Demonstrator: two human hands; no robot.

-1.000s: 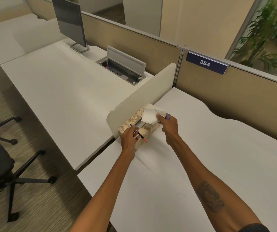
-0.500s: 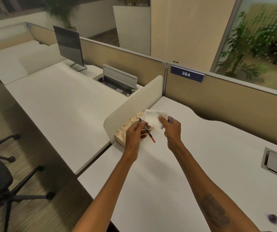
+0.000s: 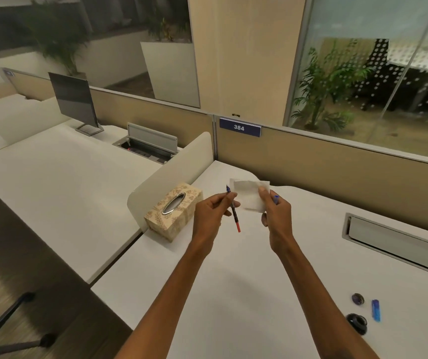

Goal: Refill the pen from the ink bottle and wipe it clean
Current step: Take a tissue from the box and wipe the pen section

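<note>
My left hand (image 3: 211, 212) pinches a thin pen (image 3: 234, 213), dark in the upper part and red at the lower end, with its blue tip pointing up. My right hand (image 3: 276, 212) holds a white tissue (image 3: 249, 196) up beside the pen's tip, and a small blue piece (image 3: 275, 199) shows behind its fingers. Both hands hover above the white desk (image 3: 233, 294). At the lower right lie a dark round ink bottle (image 3: 357, 322), a small dark round cap (image 3: 358, 298) and a blue pen part (image 3: 375, 310).
A patterned tissue box (image 3: 172, 215) stands at the desk's left edge against a low white divider (image 3: 171, 174). A tan partition with a 384 label (image 3: 240, 127) runs along the back. A grey cable hatch (image 3: 399, 242) sits at right. Office chair legs (image 3: 6, 320) are at lower left.
The tissue has come free of the box. Both hands have moved right and away from the box, with the pen now more upright. The view has tilted up and right.
</note>
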